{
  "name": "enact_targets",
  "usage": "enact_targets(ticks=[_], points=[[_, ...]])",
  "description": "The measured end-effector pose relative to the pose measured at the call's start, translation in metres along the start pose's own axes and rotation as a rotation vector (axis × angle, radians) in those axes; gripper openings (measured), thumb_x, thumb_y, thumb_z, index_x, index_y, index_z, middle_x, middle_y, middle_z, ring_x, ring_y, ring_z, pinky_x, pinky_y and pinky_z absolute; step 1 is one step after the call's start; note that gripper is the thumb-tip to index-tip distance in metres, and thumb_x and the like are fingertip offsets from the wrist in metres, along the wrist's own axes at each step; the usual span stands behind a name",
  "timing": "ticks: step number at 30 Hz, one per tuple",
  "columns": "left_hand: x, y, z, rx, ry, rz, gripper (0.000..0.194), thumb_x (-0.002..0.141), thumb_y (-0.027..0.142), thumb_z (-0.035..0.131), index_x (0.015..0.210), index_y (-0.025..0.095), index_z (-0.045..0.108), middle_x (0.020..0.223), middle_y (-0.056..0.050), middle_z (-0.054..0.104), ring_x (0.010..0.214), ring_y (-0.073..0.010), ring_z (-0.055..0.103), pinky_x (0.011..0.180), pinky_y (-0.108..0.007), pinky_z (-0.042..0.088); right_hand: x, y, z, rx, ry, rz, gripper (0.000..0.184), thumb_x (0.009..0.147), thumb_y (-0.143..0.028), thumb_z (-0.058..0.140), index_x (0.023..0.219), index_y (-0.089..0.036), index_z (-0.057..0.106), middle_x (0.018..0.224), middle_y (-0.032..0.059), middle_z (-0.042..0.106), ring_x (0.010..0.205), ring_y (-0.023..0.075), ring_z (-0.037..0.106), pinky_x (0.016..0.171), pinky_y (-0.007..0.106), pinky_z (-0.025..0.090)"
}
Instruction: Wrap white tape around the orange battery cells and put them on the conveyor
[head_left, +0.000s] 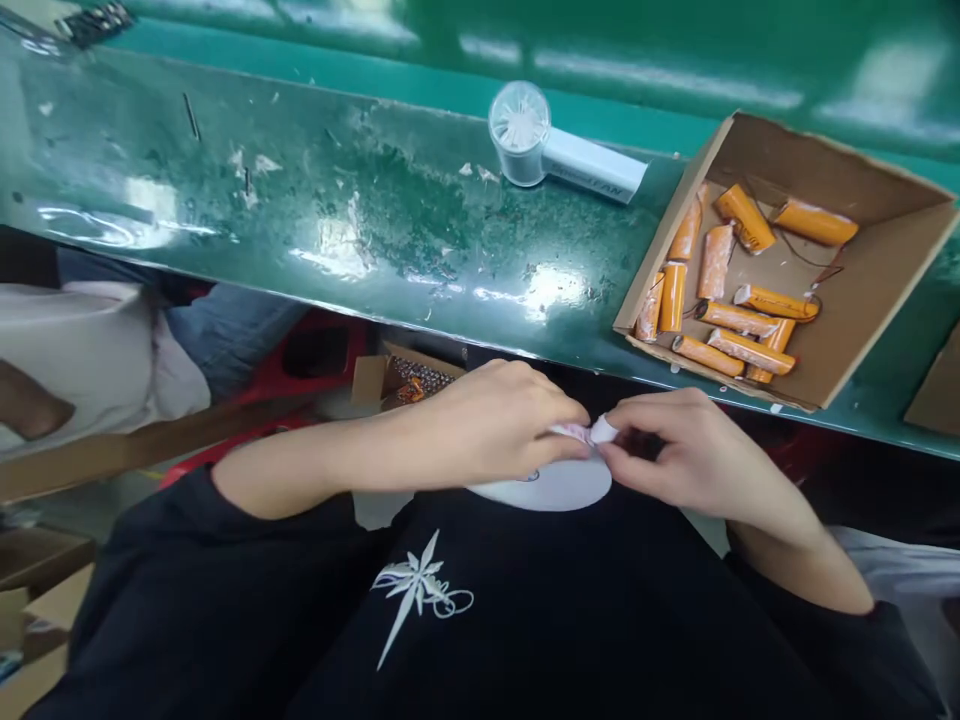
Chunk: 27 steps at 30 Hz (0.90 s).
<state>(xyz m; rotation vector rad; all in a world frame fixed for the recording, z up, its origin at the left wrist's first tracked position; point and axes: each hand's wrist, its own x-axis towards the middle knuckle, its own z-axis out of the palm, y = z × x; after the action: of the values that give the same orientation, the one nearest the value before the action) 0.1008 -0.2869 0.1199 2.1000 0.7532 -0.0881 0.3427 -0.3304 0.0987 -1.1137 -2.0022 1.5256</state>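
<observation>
My left hand (525, 425) is closed, its thumb and fingers pinching a thin white strip with pinkish marks (571, 431). Facing it, my right hand (694, 450) is also closed, with thumb and forefinger on a small white rolled piece (603, 430) that meets the strip. Just under both hands, in front of my black shirt, is a flat white oval thing (559, 492); its far part is hidden by my left hand, and I cannot tell its kind. Both hands are below the near edge of the green workbench (420, 220).
A cardboard box (862, 330) holding several orange-wrapped cylinders with thin wires stands on the bench at right. Beside it lies a white handheld fan (592, 165) with a clear round head. A circuit board (97, 22) is at far left. Another person's arm (30, 400) shows at left.
</observation>
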Motion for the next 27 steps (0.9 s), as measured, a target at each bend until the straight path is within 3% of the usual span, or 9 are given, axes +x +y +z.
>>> enact_targets(ticks=[4, 10, 13, 18, 23, 27], points=[[0.011, -0.028, 0.028, -0.208, -0.098, -0.209, 0.023, 0.101, 0.038, 0.067, 0.105, 0.025, 0.085, 0.098, -0.002, 0.084, 0.090, -0.0193, 0.077, 0.078, -0.027, 0.049, -0.003, 0.026, 0.024, 0.072, 0.022, 0.100, 0.012, 0.094, -0.015, 0.066, 0.084, -0.017, 0.073, 0.070, -0.0022, 0.070, 0.059, 0.0091, 0.062, 0.061, 0.021, 0.046], [0.018, -0.017, 0.015, -0.213, -0.203, -0.225, 0.021, 0.087, 0.026, 0.063, 0.071, 0.024, 0.077, 0.060, 0.003, 0.067, 0.058, -0.0137, 0.059, 0.061, -0.029, 0.034, -0.001, 0.012, 0.024, -0.013, 0.013, 0.108, 0.012, 0.089, -0.012, 0.065, 0.080, -0.018, 0.070, 0.067, -0.0029, 0.066, 0.059, 0.0091, 0.059, 0.060, 0.023, 0.043], [0.018, -0.016, 0.015, -0.248, -0.172, -0.214, 0.017, 0.081, 0.025, 0.064, 0.067, 0.024, 0.075, 0.055, 0.003, 0.061, 0.054, -0.0118, 0.051, 0.059, -0.030, 0.030, 0.000, 0.006, 0.025, -0.038, 0.013, 0.128, 0.012, 0.085, -0.012, 0.064, 0.075, -0.018, 0.068, 0.064, -0.0040, 0.062, 0.056, 0.0084, 0.055, 0.058, 0.023, 0.041], [0.013, -0.021, 0.026, -0.358, -0.084, -0.237, 0.011, 0.075, 0.027, 0.070, 0.075, 0.023, 0.081, 0.058, 0.004, 0.063, 0.056, -0.0104, 0.049, 0.061, -0.028, 0.033, 0.002, 0.013, 0.035, 0.103, 0.018, 0.194, 0.010, 0.080, -0.013, 0.063, 0.072, -0.018, 0.067, 0.059, -0.0064, 0.058, 0.052, 0.0068, 0.051, 0.054, 0.021, 0.039], [0.012, -0.024, 0.029, -0.417, -0.072, -0.273, 0.011, 0.073, 0.026, 0.072, 0.077, 0.023, 0.082, 0.058, 0.005, 0.065, 0.055, -0.0100, 0.050, 0.059, -0.027, 0.035, 0.004, 0.021, 0.037, 0.252, -0.021, 0.253, 0.007, 0.081, -0.016, 0.066, 0.074, -0.018, 0.069, 0.060, -0.0061, 0.059, 0.054, 0.0072, 0.050, 0.053, 0.020, 0.040], [0.011, -0.023, 0.027, -0.406, -0.075, -0.282, 0.011, 0.074, 0.026, 0.073, 0.079, 0.024, 0.082, 0.062, 0.006, 0.068, 0.056, -0.0103, 0.054, 0.060, -0.027, 0.037, 0.005, 0.016, 0.031, 0.246, -0.038, 0.243, 0.009, 0.084, -0.016, 0.066, 0.076, -0.019, 0.069, 0.064, -0.0043, 0.063, 0.055, 0.0085, 0.055, 0.055, 0.021, 0.043]])
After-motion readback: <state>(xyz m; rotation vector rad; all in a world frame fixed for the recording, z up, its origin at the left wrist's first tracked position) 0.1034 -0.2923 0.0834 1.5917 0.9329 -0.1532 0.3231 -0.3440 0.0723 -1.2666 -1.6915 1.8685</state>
